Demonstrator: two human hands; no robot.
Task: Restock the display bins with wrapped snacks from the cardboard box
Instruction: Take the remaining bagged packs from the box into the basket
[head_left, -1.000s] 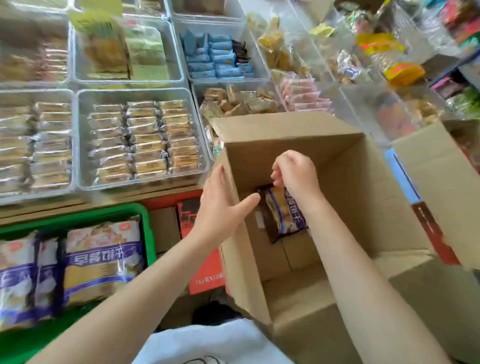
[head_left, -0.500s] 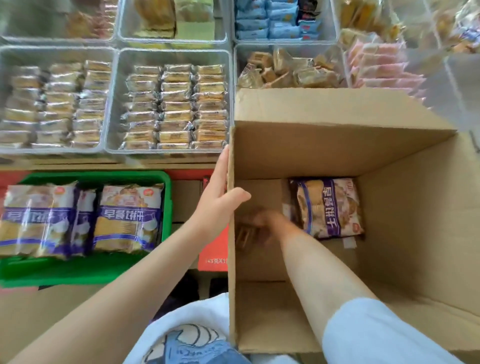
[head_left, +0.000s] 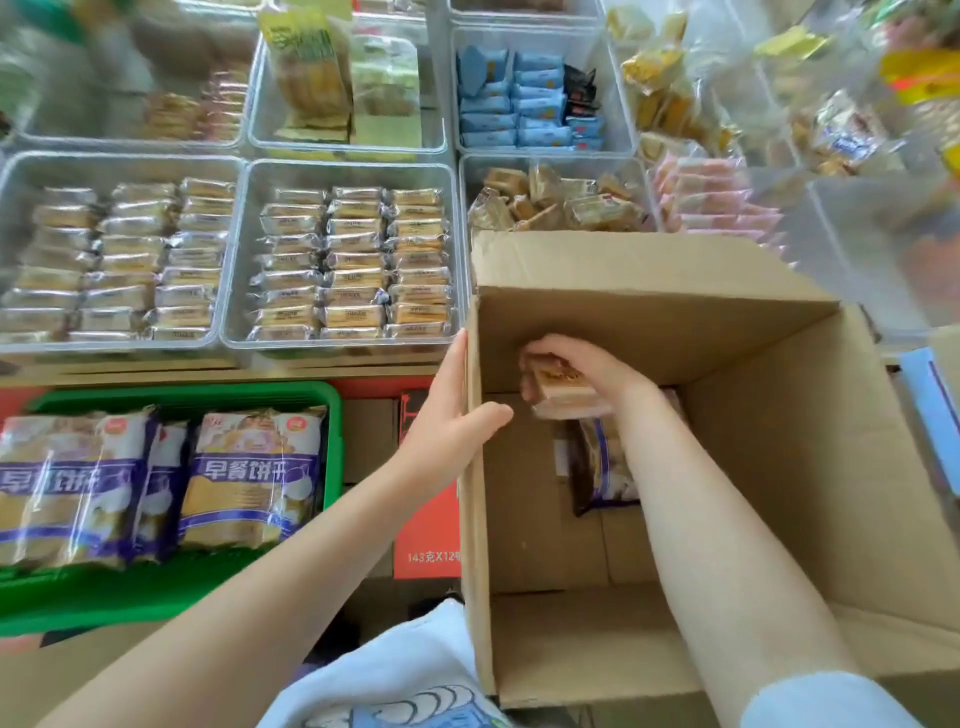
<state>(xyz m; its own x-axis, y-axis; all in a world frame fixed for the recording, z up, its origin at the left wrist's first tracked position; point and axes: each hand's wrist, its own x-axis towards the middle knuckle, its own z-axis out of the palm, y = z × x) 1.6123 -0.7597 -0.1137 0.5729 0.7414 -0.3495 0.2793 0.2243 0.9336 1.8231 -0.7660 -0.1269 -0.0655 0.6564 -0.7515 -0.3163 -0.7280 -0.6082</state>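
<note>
An open cardboard box (head_left: 779, 441) stands in front of me. My left hand (head_left: 447, 421) holds its left wall, thumb inside and fingers outside. My right hand (head_left: 576, 364) is inside the box, near the top, and grips several small wrapped snacks (head_left: 558, 387). A larger purple snack bag (head_left: 602, 467) lies on the box floor under my right forearm. Clear display bins (head_left: 343, 260) with neat rows of small wrapped snacks sit just beyond the box to the left.
A green crate (head_left: 182, 395) holds large purple biscuit bags at lower left. More clear bins with blue, pink and yellow packets fill the shelf behind and to the right. A red carton (head_left: 426, 525) sits between crate and box.
My right hand went down to the box floor, then rose with a clutch of small wrapped snacks. My left hand kept hold of the box wall. The view shifted.
</note>
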